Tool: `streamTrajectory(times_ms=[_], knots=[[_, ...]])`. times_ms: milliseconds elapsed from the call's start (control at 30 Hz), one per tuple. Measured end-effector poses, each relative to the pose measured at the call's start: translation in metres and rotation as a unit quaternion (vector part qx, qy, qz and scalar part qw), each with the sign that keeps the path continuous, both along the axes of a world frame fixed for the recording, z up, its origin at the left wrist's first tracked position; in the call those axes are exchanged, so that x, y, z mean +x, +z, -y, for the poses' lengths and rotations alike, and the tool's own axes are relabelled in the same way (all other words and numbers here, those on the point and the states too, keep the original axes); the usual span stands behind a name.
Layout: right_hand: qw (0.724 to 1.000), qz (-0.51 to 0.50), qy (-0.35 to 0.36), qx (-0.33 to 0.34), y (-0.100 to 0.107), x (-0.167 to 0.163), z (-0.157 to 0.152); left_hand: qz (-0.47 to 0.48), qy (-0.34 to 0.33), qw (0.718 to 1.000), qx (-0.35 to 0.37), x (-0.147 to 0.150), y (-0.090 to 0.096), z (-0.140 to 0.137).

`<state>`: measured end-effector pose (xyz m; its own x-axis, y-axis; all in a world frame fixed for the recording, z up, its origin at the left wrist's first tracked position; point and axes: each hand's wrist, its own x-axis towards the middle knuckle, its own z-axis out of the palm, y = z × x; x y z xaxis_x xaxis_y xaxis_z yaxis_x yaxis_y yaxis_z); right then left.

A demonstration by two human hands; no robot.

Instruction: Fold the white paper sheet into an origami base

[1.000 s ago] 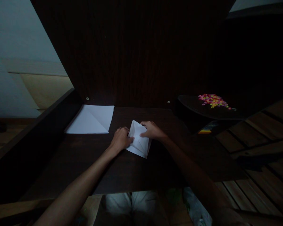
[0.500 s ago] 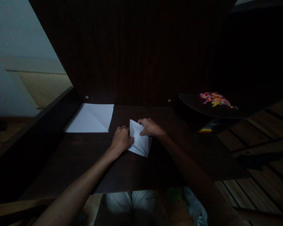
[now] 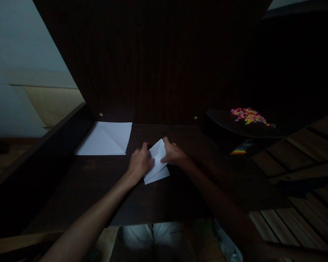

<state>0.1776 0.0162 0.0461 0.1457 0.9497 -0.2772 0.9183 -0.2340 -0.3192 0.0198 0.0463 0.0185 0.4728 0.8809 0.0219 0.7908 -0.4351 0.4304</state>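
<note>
A folded white sheet of paper (image 3: 157, 160) is held between my two hands just above or on the dark desk; its peak points up and a loose flap shows at the lower end. My left hand (image 3: 140, 160) grips its left edge, thumb on the front face. On the right edge, my right hand (image 3: 174, 151) pinches it, thumb in front and fingers curled behind the top corner. The fingers behind the paper are partly hidden.
A stack of white paper (image 3: 106, 138) with a diagonal crease on its top sheet lies at the back left of the desk (image 3: 95, 193). Small colourful pieces (image 3: 248, 115) are heaped on a dark shelf (image 3: 224, 118) at the right. A low side panel (image 3: 43, 153) borders the left.
The folded paper has turned, its lower corner swinging from right to left and its peak shifting right. My hands have stayed on its two sides, with the right one regripping slightly.
</note>
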Motion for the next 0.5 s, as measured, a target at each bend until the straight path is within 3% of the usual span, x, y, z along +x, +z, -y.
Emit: streamTrajectory(times_ms=[267,500], knots=[[0.998,-0.031,-0.028,0.036,0.0,-0.005,0.006,0.031,0.003,0.999,-0.017,0.002,-0.001,-0.004],[0.982,-0.059,0.063,0.166,0.015,0.015,0.004,0.154,-0.039,0.987,-0.008,0.003,-0.011,-0.012]])
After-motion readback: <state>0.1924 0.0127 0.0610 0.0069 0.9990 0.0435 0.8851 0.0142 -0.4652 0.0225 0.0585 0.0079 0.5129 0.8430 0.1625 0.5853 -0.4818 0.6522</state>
